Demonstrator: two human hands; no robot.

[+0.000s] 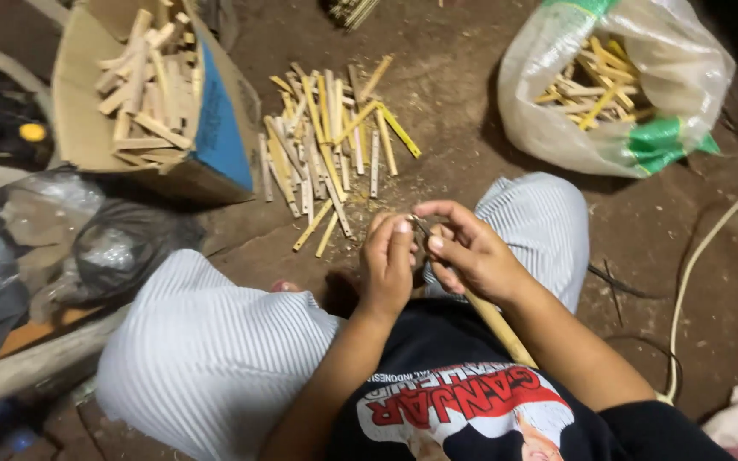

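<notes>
My left hand (pixel 389 260) and my right hand (pixel 467 250) meet in front of me, above my lap, between my knees in striped trousers. Both pinch a small thin piece (pixel 421 227) at the fingertips; I cannot tell exactly what it is. A pale bamboo stick (pixel 499 327) runs from under my right hand back along my forearm. On the dirt floor just beyond my hands lies a pile of short split bamboo strips (pixel 330 141).
A cardboard box (pixel 215 128) with cut bamboo pieces stands at the far left. A clear plastic bag (pixel 612 81) of strips sits at the far right. Dark plastic bags (pixel 87 239) lie at left. A pale cord (pixel 694 256) curves along the right.
</notes>
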